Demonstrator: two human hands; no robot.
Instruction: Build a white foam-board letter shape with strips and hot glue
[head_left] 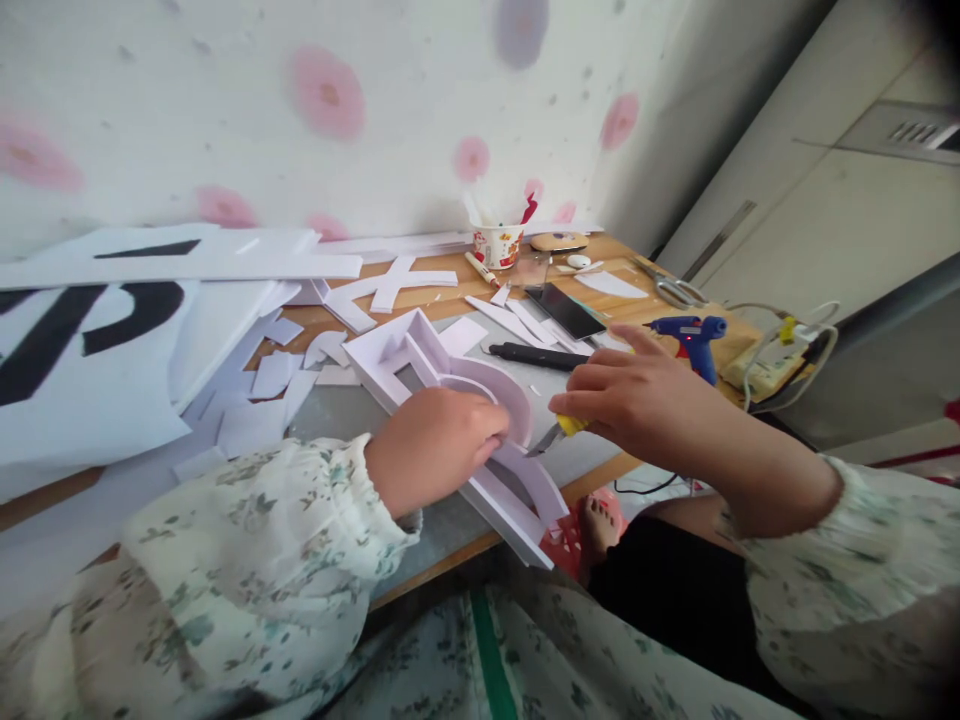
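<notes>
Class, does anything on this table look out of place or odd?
The hollow white letter juts past the near table edge, so that end seems unsupported underneath. Loose white scraps left of it look untidy.

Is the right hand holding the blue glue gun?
No, the right hand holds a yellow-handled knife, while the blue glue gun sits beyond it.

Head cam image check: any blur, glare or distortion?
Head view: light soft and diffuse, gentle shading inside the white letter frame; head view: flower prints on the wall look soft-edged; head view: top-right corner dark, right sleeve looks stretched near the edge, probably wide-angle distortion; head view: no strong glare.
</notes>
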